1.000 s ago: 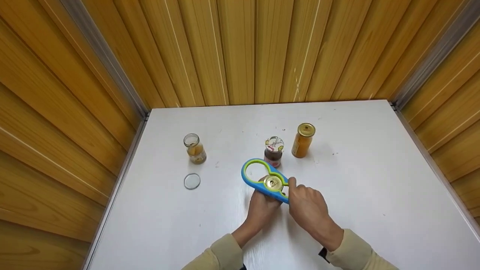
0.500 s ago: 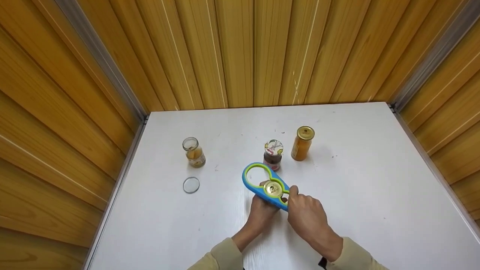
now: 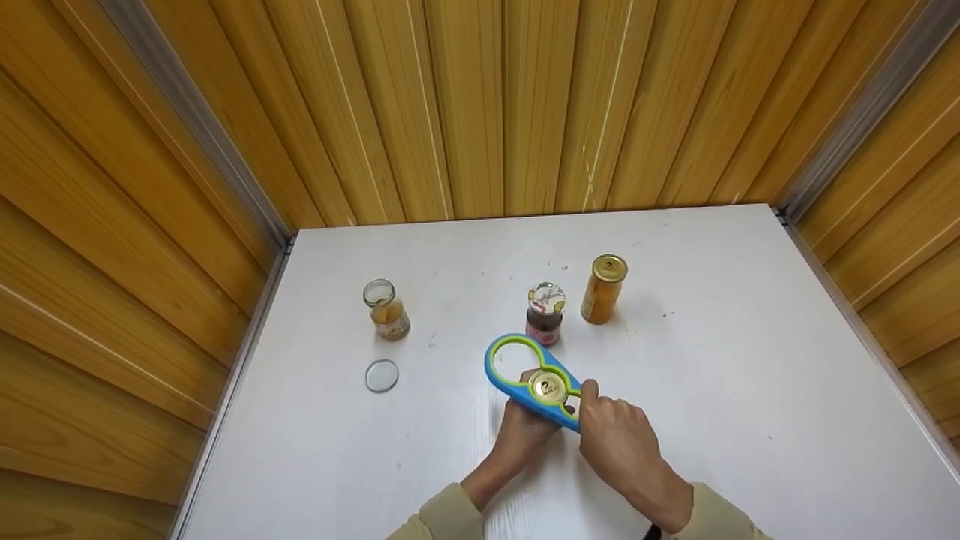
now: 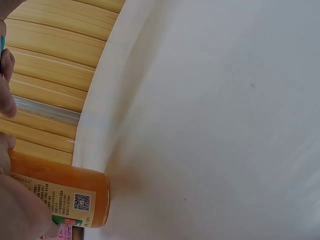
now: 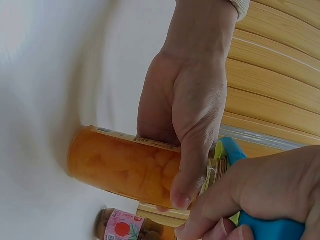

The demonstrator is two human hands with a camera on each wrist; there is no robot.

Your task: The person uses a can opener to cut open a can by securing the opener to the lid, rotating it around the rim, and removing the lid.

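Observation:
My left hand [image 3: 523,435] grips a glass jar of orange fruit pieces [image 5: 125,162], thumb along its side near the top. Over the jar's gold lid [image 3: 548,387] fits a blue jar opener [image 3: 521,393] with a green lining, its middle ring around the lid and its largest ring bare at the far left end. The opener's near right end is in the grip of my right hand [image 3: 619,442], fingers curled round it. In the left wrist view the jar's paper label [image 4: 65,195] shows, and its base is close to the table. The left fingers are partly hidden under the opener.
Just beyond the opener stands a dark jar with a patterned lid [image 3: 546,298]. Behind it to the right is another orange jar with a gold lid [image 3: 602,296]. An uncovered jar [image 3: 389,315] stands at left, a loose round lid [image 3: 382,375] lying nearer on the white table [image 3: 300,450].
Everything sits slightly lower in the head view. Both hands keep their grip, and the opener stays around the lid at nearly the same angle.

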